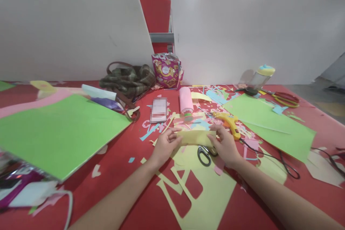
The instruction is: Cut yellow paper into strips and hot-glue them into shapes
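Observation:
Between my two hands a strip of yellow paper (196, 138) is stretched out sideways above the table. My left hand (166, 147) pinches its left end, and my right hand (225, 145) pinches the right end. Below the strip lie black-handled scissors (204, 156), their blades partly hidden. A large yellow sheet (212, 190) with cut-out shapes spreads beneath. Just beyond the strip stands a pink-wrapped bottle (185, 100) with a green part at its near end. A yellow glue gun (229, 122) rests right beside my right hand, its black cord trailing to the right.
Green boards (64, 133) lie at left, and a green sheet (275, 125) at right. A phone-like object (159, 110), a purple snack bag (167, 71), a plaid bag (129, 79), a yellow-lidded jar (261, 78) and red-handled scissors (287, 99) sit farther back. Paper scraps litter the red table (115, 187).

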Tool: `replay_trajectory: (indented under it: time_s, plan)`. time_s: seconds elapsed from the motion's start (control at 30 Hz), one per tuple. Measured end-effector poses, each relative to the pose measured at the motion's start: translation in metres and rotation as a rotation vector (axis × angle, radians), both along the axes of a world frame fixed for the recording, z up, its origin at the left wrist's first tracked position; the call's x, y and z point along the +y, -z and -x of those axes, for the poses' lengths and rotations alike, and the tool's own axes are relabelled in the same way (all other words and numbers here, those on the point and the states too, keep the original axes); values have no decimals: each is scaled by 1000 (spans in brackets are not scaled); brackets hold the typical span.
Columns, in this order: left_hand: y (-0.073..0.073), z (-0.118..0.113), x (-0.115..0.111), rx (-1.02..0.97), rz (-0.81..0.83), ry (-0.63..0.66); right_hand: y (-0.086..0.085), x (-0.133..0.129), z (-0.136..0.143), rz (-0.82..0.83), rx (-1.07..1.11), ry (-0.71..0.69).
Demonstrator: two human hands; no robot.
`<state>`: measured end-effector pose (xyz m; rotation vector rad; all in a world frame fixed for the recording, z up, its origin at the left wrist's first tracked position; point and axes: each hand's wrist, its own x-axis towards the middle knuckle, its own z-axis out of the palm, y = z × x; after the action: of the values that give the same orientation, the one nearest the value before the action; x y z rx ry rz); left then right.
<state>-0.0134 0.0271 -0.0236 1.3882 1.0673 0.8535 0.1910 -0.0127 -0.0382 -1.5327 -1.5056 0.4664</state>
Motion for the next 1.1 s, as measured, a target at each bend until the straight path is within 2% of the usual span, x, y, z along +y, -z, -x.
replay_trajectory:
  time_s: [0.1, 0.2, 0.37, 0.57, 0.77, 0.93, 1.1]
  plan:
    - [2, 2, 2, 97, -82, -16, 0, -2, -2, -83, -168, -20]
    - [0, 5, 3, 109, -112, -22, -1, -2, -2, -186, -283, -58]
    - [-7, 16, 9, 189, -156, -29, -1, 2, 5, -242, -354, -149]
    - [-10, 38, 15, 272, -158, -3, -10, 9, 21, -319, -444, -296]
    - [-10, 51, 15, 389, -182, 116, -10, 11, 30, -292, -525, -402]
    - [-11, 53, 17, 468, -211, 119, -3, 11, 28, -262, -546, -432]
    - [-14, 56, 18, 506, -207, 119, 0, 11, 24, -264, -551, -403]
